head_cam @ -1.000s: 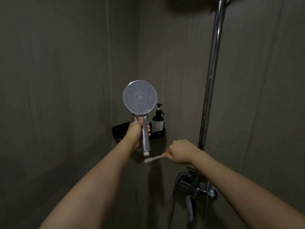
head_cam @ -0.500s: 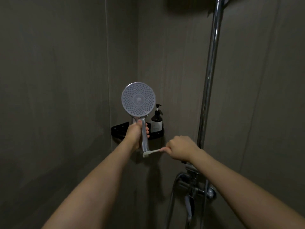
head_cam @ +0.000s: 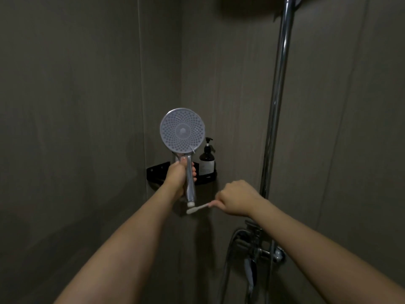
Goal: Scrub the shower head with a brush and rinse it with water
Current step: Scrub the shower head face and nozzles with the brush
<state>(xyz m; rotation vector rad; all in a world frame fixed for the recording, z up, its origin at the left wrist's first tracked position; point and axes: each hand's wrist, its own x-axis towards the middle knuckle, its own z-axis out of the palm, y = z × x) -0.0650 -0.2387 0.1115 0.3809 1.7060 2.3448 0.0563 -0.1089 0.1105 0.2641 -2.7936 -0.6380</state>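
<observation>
Gripping the shower head [head_cam: 182, 132] by its chrome handle, left hand [head_cam: 178, 178] curled round the stem, round nozzle face upright and turned toward the camera, raised in front of the wall corner. Pinching a white brush [head_cam: 196, 209] in the right hand [head_cam: 237, 198], fingers closed into a fist round the grip, bristle end pointing left. Sitting just under the white bottom end of the handle, that bristle tip; touching or a hair apart, cannot tell. Mounted in the corner behind the left hand, a black shelf [head_cam: 156, 171], holding one dark pump bottle [head_cam: 206, 158] standing upright at its right end, just beside the spray face's lower right edge; contents of the bottle not visible through the dark body. Running top to bottom at right, a chrome pipe [head_cam: 277, 106], passing just behind the right wrist. Lower down on the pipe, a chrome tap [head_cam: 256, 249] with a hose [head_cam: 226, 266] looping down from it. Both forearms bare, reaching in from the lower edge. Dim light, grey wall panels on both sides.
</observation>
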